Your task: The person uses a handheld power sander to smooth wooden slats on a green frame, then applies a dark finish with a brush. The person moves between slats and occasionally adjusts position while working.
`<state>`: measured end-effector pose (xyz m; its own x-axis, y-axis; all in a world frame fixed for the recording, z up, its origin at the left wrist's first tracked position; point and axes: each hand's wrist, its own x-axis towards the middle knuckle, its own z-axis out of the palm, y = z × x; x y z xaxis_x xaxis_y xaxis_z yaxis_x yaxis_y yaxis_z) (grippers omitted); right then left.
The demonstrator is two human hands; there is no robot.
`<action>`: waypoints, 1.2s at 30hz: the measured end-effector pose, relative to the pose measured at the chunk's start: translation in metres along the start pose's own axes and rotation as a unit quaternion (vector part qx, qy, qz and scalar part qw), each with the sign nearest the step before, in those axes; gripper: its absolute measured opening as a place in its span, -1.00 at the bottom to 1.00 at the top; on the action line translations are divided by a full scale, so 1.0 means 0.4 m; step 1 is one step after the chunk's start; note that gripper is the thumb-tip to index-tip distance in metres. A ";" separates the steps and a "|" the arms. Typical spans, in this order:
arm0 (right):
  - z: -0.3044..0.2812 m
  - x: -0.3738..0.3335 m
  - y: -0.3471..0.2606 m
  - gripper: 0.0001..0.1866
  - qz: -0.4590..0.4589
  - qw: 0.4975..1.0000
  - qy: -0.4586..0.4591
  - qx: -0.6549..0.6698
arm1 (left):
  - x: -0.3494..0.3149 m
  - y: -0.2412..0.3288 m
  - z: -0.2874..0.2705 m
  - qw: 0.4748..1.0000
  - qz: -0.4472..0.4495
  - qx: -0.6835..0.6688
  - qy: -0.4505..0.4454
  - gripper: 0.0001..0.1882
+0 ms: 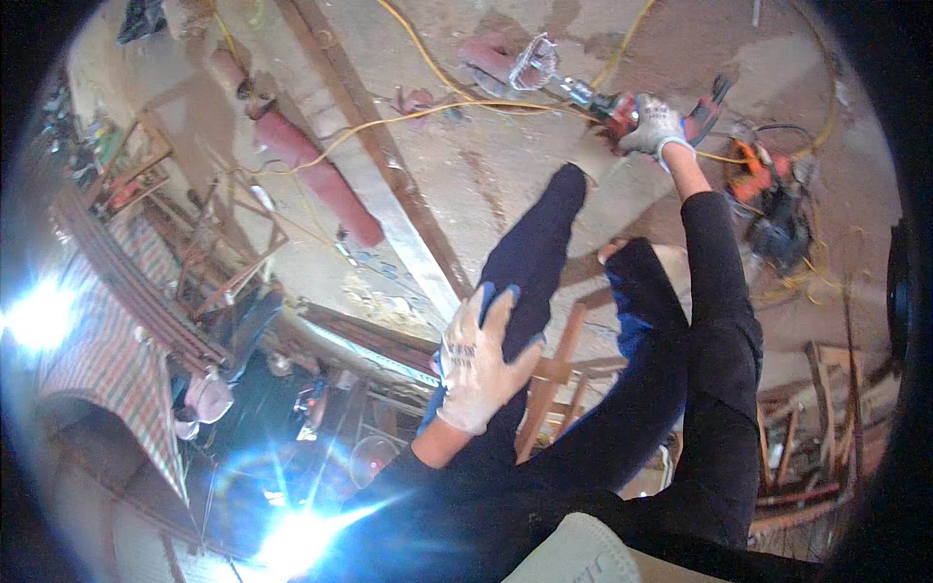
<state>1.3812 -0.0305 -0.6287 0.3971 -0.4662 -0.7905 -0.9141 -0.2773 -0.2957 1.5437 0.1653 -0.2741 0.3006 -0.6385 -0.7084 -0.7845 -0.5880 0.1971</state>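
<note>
Power tool, one, red and green with a silvery neck, held above the floor at the upper right of the view, ahead of the wearer; long axis slanting, its wire-caged head pointing to the wearer's left and slightly away, its body lying to the right. Gloved hands, two. Right hand, arm stretched forward, fingers wrapped about the tool's body; the exact finger placement is blurred. Left hand, fingers spread, palm down on the left trouser leg, one of two dark legs in view. Curved red-and-black piece, one, just beyond the right hand; whether it belongs to the tool cannot be told. Orange device, one, on the floor right of the right hand, with one black item just beside it. Yellow cord, winding across the floor; number of separate lengths uncertain. Large red cylinder, one, lying on the floor to the left, its long axis slanting toward the wearer. Long brown bar, one, on the floor between cylinder and tool, slanting likewise. Checked cloth, one, at far left. Glaring lights, two: one at the left edge, one at lower left.
</note>
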 end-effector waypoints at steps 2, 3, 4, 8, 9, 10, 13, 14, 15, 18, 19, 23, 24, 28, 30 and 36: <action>-0.073 -0.112 -0.018 -0.32 0.003 0.982 -0.114 0.151 | -0.029 -0.018 0.022 1.000 -0.014 -0.006 -0.004 -0.35; -0.076 -0.175 -0.002 -0.35 -0.022 0.971 -0.121 0.207 | -0.043 -0.022 0.042 1.000 0.014 -0.013 0.023 -0.38; -0.048 -0.240 0.017 -0.29 0.014 0.943 -0.157 0.293 | -0.037 -0.020 0.059 0.999 0.014 -0.044 0.008 -0.41; -0.161 -0.606 -0.122 -0.16 -0.019 0.913 -0.111 0.392 | -0.082 -0.063 0.160 0.914 -0.048 -0.401 0.032 -0.42; -0.168 -0.678 -0.159 -0.11 -0.036 0.891 -0.147 0.428 | -0.099 -0.059 0.150 0.834 -0.048 -0.549 0.004 -0.33; -0.179 -0.748 -0.202 -0.07 -0.057 0.864 -0.183 0.466 | -0.117 -0.066 0.132 0.731 -0.055 -0.679 -0.025 -0.25; -0.320 -0.969 -0.339 0.00 -0.123 0.912 -0.062 0.385 | -0.118 -0.049 0.023 0.469 -0.022 -0.872 -0.137 -0.06; -0.392 -1.008 -0.378 -0.04 -0.153 0.919 -0.064 0.358 | -0.129 -0.037 -0.043 0.476 0.033 -0.860 -0.178 -0.04; -0.413 -1.040 -0.408 -0.07 -0.170 0.921 -0.042 0.349 | -0.149 -0.001 -0.118 0.470 0.070 -0.861 -0.181 -0.04; -0.499 -1.116 -0.488 0.02 -0.142 0.926 -0.071 0.344 | -0.178 -0.017 -0.230 0.409 0.101 -0.888 -0.185 -0.35; -0.523 -1.151 -0.511 0.05 -0.118 0.921 -0.038 0.368 | -0.185 -0.008 -0.267 0.487 0.045 -0.861 -0.138 -0.36; -0.607 -1.266 -0.477 0.04 -0.095 0.908 -0.039 0.407 | -0.226 0.068 -0.353 0.666 -0.020 -0.745 -0.030 -0.37; -0.593 -1.297 -0.470 0.05 -0.104 0.903 -0.016 0.417 | -0.260 0.108 -0.397 0.689 -0.026 -0.723 -0.039 -0.35; -0.617 -1.461 -0.386 -0.05 -0.139 0.829 0.138 0.524 | -0.342 0.270 -0.492 0.639 0.051 -0.753 -0.147 -0.34; -0.608 -1.497 -0.329 -0.21 -0.193 0.747 0.254 0.584 | -0.361 0.337 -0.537 0.641 0.111 -0.737 -0.183 -0.34; -0.497 -1.394 -0.085 -0.15 0.373 0.406 0.375 0.745 | -0.388 0.619 -0.629 0.660 0.127 -0.654 -0.347 -0.41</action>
<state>1.2073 0.0719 -0.0714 -0.6332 -0.2338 -0.7378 0.3850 0.7318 -0.5624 1.4391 -0.0061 0.0551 -0.4276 -0.6842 -0.5908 0.5145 -0.7215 0.4634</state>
